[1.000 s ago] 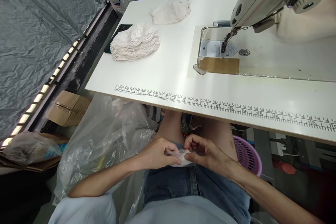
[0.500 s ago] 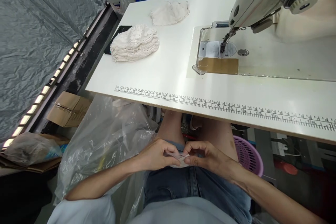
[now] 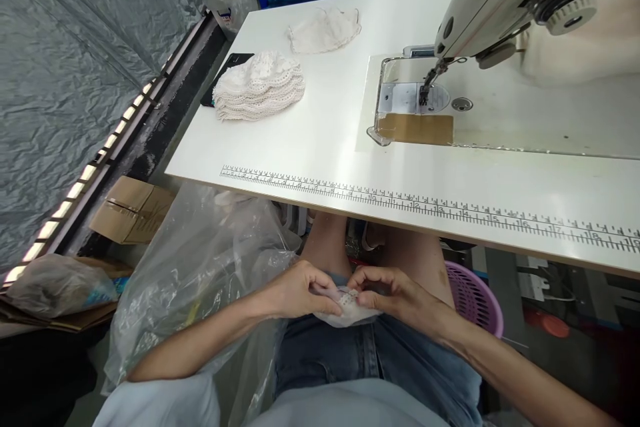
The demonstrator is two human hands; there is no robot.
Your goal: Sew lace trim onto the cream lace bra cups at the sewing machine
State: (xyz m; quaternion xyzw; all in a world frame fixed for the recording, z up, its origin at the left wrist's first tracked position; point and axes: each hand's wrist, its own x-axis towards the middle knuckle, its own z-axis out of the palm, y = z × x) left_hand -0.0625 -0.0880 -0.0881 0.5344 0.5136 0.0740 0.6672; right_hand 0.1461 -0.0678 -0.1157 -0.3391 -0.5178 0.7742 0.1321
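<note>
Over my lap, both hands pinch a small piece of white lace fabric [image 3: 347,313]. My left hand [image 3: 305,290] grips its left side between thumb and fingers. On the opposite side, my right hand [image 3: 390,290] has its thumb and forefinger closed on the edge. Part of the cloth is hidden behind the fingers. Up on the table, a stack of white lace pieces [image 3: 259,88] lies at the left on something black. Behind that stack rests a single thin white piece of fabric [image 3: 325,31].
A sewing machine [image 3: 475,13] stands on the right of the white table [image 3: 330,147], whose front edge carries a printed ruler [image 3: 400,202]. Below are a clear plastic bag [image 3: 200,267], a purple basket [image 3: 493,293] and a cardboard box [image 3: 133,210] at the left.
More of the white lace fabric now shows below my fingers, spread wider and hanging over my lap. My hands have stayed in nearly the same place. The view has shifted slightly.
</note>
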